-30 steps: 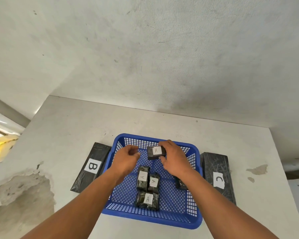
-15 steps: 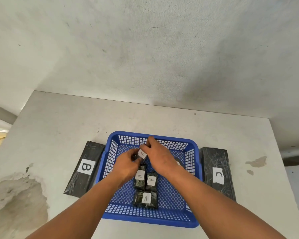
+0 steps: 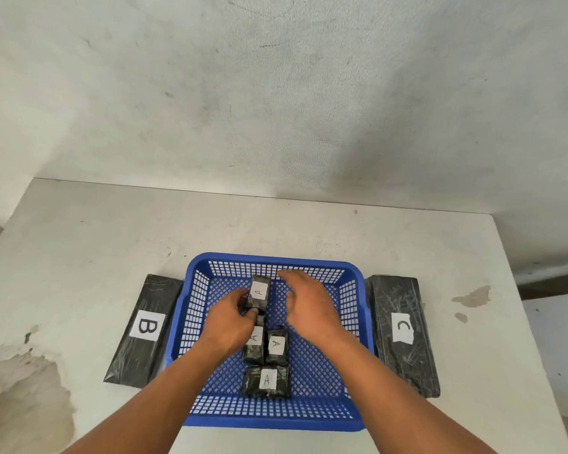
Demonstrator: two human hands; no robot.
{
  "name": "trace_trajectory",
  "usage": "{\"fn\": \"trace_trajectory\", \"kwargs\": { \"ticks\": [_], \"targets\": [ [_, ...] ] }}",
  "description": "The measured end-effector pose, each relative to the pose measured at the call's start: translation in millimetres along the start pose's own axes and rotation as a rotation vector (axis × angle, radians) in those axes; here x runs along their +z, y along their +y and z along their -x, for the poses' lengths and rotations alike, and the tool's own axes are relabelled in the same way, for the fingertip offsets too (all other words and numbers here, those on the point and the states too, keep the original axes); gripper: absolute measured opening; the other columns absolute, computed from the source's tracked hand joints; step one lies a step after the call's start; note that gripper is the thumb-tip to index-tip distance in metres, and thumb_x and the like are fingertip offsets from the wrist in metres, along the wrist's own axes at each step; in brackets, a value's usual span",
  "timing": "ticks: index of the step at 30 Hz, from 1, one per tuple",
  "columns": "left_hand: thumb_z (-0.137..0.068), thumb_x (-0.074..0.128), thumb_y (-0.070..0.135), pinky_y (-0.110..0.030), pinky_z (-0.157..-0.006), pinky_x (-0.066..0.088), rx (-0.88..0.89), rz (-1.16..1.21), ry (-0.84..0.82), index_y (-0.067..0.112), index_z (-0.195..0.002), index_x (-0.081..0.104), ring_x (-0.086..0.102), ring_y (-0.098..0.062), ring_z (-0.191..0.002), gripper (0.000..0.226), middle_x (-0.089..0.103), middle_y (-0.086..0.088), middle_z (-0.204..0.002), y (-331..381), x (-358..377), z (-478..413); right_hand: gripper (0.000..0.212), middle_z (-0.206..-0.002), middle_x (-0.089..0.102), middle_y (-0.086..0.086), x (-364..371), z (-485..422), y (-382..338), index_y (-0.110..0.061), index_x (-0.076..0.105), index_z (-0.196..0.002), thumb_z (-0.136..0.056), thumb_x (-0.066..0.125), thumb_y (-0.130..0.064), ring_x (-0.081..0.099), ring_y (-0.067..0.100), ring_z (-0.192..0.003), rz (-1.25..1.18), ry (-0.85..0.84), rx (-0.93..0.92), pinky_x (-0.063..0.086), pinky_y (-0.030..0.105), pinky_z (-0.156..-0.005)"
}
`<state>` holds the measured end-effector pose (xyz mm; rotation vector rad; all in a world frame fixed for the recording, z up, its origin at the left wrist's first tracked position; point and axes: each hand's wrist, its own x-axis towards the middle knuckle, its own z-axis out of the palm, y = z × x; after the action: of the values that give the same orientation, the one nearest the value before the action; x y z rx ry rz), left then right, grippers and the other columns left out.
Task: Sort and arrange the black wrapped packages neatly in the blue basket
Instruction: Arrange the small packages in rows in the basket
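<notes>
Grey-white stained wall fills the upper half of the frame; below it a pale table point(image 3: 309, 231) with a discoloured patch at lower left. Blue basket point(image 3: 277, 421) sits at lower centre on the table. Long black block labelled B point(image 3: 144, 330) lies just left of the basket, touching or nearly touching its left wall; long black block labelled C point(image 3: 402, 334) lies just beside the right wall.

Inside the basket: package with A label point(image 3: 259, 291) near the far wall, left of centre, pinched at its lower end by the left hand point(image 3: 230, 326), fingers closed on it. Whether it rests on the basket floor or is lifted, cannot tell. Right hand point(image 3: 309, 309) is over the centre-right of the basket, fingers spread and loose, gripping nothing, just right of the held package and apart from it.

Below the hands two A packages stand side by side, touching: the left A package point(image 3: 254, 347) partly covered by the left hand, the right A package point(image 3: 276, 345) fully visible. Nearest A package point(image 3: 267, 381) lies crosswise just below them, close to the near wall. Both forearms enter from the bottom edge.
</notes>
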<state>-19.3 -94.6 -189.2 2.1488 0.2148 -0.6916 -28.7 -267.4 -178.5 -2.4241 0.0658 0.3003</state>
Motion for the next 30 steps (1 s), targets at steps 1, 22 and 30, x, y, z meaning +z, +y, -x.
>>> {"fn": "trace_trajectory", "kwargs": {
  "ticks": [1, 22, 30],
  "targets": [
    [-0.092, 0.061, 0.020, -0.037, -0.098, 0.048, -0.007, 0.006, -0.003, 0.018, -0.138, 0.045, 0.058, -0.023, -0.115, 0.050, 0.060, -0.006, -0.130, -0.8, -0.6, -1.0, 0.051, -0.129, 0.060, 0.007, -12.0, 0.4, 5.0, -0.015, 0.053, -0.136, -0.088, 0.056, 0.002, 0.058, 0.023, -0.113, 0.010, 0.015, 0.034, 0.047, 0.032, -0.100],
    [-0.092, 0.059, 0.025, -0.026, -0.098, 0.038, 0.225, -0.319, -0.068, 0.020, -0.139, 0.046, 0.051, -0.017, -0.115, 0.049, 0.048, -0.003, -0.137, -4.9, 0.3, 14.8, 0.054, -0.130, 0.058, 0.007, -25.7, 13.6, 3.8, -0.017, 0.048, -0.136, -0.087, 0.071, -0.019, 0.055, 0.026, -0.115, 0.091, -0.186, 0.120, 0.046, 0.034, -0.097],
    [-0.090, 0.060, 0.028, -0.034, -0.103, 0.039, 0.189, -0.335, -0.064, 0.021, -0.144, 0.038, 0.049, -0.023, -0.123, 0.059, 0.046, -0.004, -0.141, -8.6, 1.3, 22.5, 0.049, -0.131, 0.057, 0.006, 0.5, 17.7, 1.6, -0.018, 0.051, -0.134, -0.089, 0.070, -0.024, 0.050, 0.025, -0.120, 0.060, -0.158, 0.143, 0.040, 0.033, -0.098]
  ]
}}
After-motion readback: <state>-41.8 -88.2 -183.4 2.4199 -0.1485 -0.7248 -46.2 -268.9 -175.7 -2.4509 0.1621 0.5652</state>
